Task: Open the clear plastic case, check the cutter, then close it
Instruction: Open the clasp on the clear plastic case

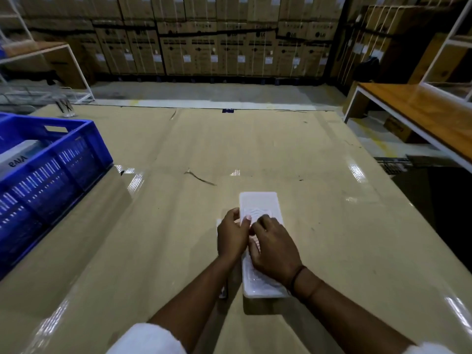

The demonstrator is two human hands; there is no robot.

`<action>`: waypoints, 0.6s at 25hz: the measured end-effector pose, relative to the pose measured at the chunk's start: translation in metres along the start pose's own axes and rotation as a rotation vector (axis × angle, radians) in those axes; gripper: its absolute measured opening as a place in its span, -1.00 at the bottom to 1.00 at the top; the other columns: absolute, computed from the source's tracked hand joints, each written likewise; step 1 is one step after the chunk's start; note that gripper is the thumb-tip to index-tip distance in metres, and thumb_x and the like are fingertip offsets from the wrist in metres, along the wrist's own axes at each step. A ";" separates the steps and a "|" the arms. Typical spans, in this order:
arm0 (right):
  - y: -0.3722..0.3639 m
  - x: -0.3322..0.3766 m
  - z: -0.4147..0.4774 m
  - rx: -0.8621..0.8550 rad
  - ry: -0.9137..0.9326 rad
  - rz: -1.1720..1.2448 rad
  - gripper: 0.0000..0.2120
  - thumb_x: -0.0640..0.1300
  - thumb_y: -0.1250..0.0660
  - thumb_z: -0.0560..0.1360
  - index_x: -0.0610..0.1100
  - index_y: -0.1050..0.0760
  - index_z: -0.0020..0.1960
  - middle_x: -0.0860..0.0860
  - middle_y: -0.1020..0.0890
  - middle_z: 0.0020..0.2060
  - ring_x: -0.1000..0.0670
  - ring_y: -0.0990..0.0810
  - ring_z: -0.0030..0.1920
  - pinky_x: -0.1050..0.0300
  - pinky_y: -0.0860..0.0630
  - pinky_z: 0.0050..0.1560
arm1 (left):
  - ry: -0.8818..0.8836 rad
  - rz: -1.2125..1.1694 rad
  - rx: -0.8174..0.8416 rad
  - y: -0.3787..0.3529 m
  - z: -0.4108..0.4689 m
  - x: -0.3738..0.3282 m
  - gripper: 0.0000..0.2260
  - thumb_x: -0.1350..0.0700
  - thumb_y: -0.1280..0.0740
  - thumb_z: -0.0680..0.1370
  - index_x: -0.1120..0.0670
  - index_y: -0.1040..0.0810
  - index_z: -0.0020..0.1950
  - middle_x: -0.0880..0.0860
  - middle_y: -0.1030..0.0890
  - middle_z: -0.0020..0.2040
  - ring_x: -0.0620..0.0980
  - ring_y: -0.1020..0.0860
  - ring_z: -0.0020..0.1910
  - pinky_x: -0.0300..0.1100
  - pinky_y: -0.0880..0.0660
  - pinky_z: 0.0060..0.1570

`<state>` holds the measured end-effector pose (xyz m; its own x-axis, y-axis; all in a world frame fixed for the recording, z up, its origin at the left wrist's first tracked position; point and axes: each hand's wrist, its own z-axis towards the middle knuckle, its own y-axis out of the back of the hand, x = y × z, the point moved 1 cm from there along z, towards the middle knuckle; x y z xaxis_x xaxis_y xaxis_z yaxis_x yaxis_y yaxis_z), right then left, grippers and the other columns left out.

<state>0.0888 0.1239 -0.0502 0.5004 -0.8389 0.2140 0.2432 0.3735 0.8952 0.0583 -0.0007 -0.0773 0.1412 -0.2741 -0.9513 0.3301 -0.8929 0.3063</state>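
Here the clear plastic case (pixel 260 208) lies mid-surface (pixel 332 226), far from every edge; left hand (pixel 232 235) pinches its left rim, right hand (pixel 274 249) presses flat on top, blue crate (pixel 51 159) well left.

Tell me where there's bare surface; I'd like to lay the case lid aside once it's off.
Bare patches: right of the clear plastic case, out to the table edge, and beyond it toward the far edge. The left is crowded by the blue crate.
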 end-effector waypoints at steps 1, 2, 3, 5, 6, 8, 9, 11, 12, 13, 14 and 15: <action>0.008 0.005 -0.013 0.041 0.000 0.014 -0.76 0.01 -0.30 0.46 -0.12 -0.55 0.02 -0.08 -0.56 -0.07 -0.13 -0.54 -0.08 0.00 -0.50 -0.10 | 0.000 0.011 0.016 0.003 -0.002 0.003 -0.72 0.02 -0.40 0.58 0.06 -0.62 0.27 0.00 -0.71 0.17 0.00 -0.66 0.13 -0.09 -0.56 0.17; 0.015 0.010 -0.024 0.089 -0.002 0.018 -0.70 0.09 -0.30 0.47 -0.10 -0.55 0.04 -0.06 -0.56 -0.03 -0.11 -0.53 -0.04 0.02 -0.51 -0.05 | 0.007 0.023 0.023 0.006 -0.002 0.004 -0.72 0.00 -0.42 0.57 0.05 -0.63 0.25 -0.01 -0.71 0.16 0.00 -0.66 0.13 -0.08 -0.57 0.18; 0.021 0.014 -0.034 0.142 -0.003 0.009 -0.60 0.20 -0.28 0.47 -0.09 -0.55 0.09 -0.05 -0.57 0.02 -0.08 -0.53 0.02 0.04 -0.52 0.01 | 0.012 0.037 0.022 0.008 -0.001 0.004 -0.71 -0.02 -0.43 0.56 0.05 -0.64 0.24 -0.01 -0.71 0.14 0.00 -0.66 0.12 -0.07 -0.57 0.17; 0.031 0.022 -0.048 0.223 0.002 -0.025 -0.37 0.40 -0.23 0.43 -0.08 -0.55 0.23 -0.05 -0.59 0.17 -0.07 -0.54 0.16 0.05 -0.54 0.15 | 0.013 0.057 0.011 0.008 -0.002 0.001 -0.71 -0.04 -0.42 0.56 0.04 -0.63 0.24 -0.01 -0.71 0.12 -0.01 -0.66 0.08 -0.06 -0.58 0.15; 0.034 0.025 -0.053 0.255 0.008 -0.042 -0.26 0.47 -0.20 0.40 -0.08 -0.54 0.29 -0.05 -0.59 0.25 -0.08 -0.54 0.24 0.03 -0.53 0.22 | 0.013 0.065 0.008 0.007 -0.004 0.000 -0.70 -0.04 -0.40 0.58 0.05 -0.61 0.25 0.00 -0.70 0.10 -0.02 -0.65 0.04 -0.08 -0.58 0.11; 0.039 0.030 -0.060 0.307 0.050 -0.089 -0.16 0.52 -0.21 0.34 -0.11 -0.54 0.32 -0.10 -0.59 0.32 -0.14 -0.55 0.31 -0.02 -0.50 0.31 | 0.006 0.090 0.001 0.003 -0.011 -0.004 -0.69 -0.04 -0.36 0.60 0.05 -0.57 0.30 -0.01 -0.67 0.03 -0.03 -0.61 -0.02 -0.14 -0.52 0.01; 0.040 0.031 -0.061 0.319 0.079 -0.107 -0.18 0.49 -0.25 0.33 -0.13 -0.55 0.30 -0.13 -0.60 0.30 -0.17 -0.56 0.30 -0.05 -0.51 0.31 | 0.001 0.103 -0.001 0.002 -0.012 -0.005 -0.69 -0.04 -0.35 0.62 0.05 -0.56 0.31 -0.01 -0.65 -0.01 -0.02 -0.60 -0.03 -0.15 -0.49 -0.02; 0.038 0.031 -0.060 0.322 0.127 -0.117 -0.30 0.38 -0.30 0.36 -0.15 -0.57 0.23 -0.18 -0.64 0.21 -0.20 -0.60 0.21 -0.07 -0.58 0.22 | -0.004 0.117 0.004 0.002 -0.012 -0.005 -0.68 -0.04 -0.32 0.63 0.06 -0.53 0.34 0.01 -0.66 -0.02 -0.01 -0.59 -0.04 -0.15 -0.46 -0.04; 0.036 0.032 -0.059 0.322 0.150 -0.123 -0.37 0.33 -0.30 0.38 -0.16 -0.59 0.17 -0.18 -0.66 0.13 -0.20 -0.62 0.14 -0.06 -0.62 0.13 | -0.008 0.121 0.012 0.002 -0.012 -0.006 -0.68 -0.04 -0.31 0.64 0.06 -0.52 0.35 0.05 -0.69 0.02 -0.01 -0.60 -0.04 -0.15 -0.46 -0.05; 0.035 0.033 -0.058 0.327 0.179 -0.139 -0.43 0.29 -0.29 0.39 -0.17 -0.60 0.09 -0.17 -0.67 0.03 -0.18 -0.64 0.04 -0.03 -0.64 0.01 | -0.014 0.124 0.018 0.003 -0.012 -0.007 -0.67 -0.04 -0.31 0.65 0.06 -0.52 0.36 0.08 -0.70 0.07 0.01 -0.61 -0.02 -0.16 -0.46 -0.06; 0.035 0.035 -0.057 0.339 0.212 -0.161 -0.49 0.27 -0.29 0.40 -0.17 -0.61 0.00 -0.15 -0.67 -0.08 -0.16 -0.64 -0.07 0.01 -0.62 -0.14 | -0.017 0.128 0.023 0.004 -0.012 -0.007 -0.67 -0.04 -0.30 0.65 0.06 -0.51 0.37 0.10 -0.71 0.11 0.03 -0.64 0.01 -0.16 -0.45 -0.06; 0.035 0.035 -0.056 0.351 0.246 -0.187 -0.53 0.25 -0.30 0.40 -0.17 -0.61 -0.08 -0.12 -0.65 -0.19 -0.13 -0.63 -0.17 0.04 -0.58 -0.27 | -0.021 0.129 0.026 0.004 -0.014 -0.008 -0.66 -0.04 -0.30 0.65 0.06 -0.51 0.38 0.11 -0.71 0.14 0.05 -0.65 0.05 -0.17 -0.45 -0.06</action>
<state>0.1612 0.1296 -0.0336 0.6673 -0.7444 -0.0243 0.0734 0.0333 0.9967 0.0712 0.0025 -0.0682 0.1617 -0.3945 -0.9046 0.2860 -0.8586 0.4256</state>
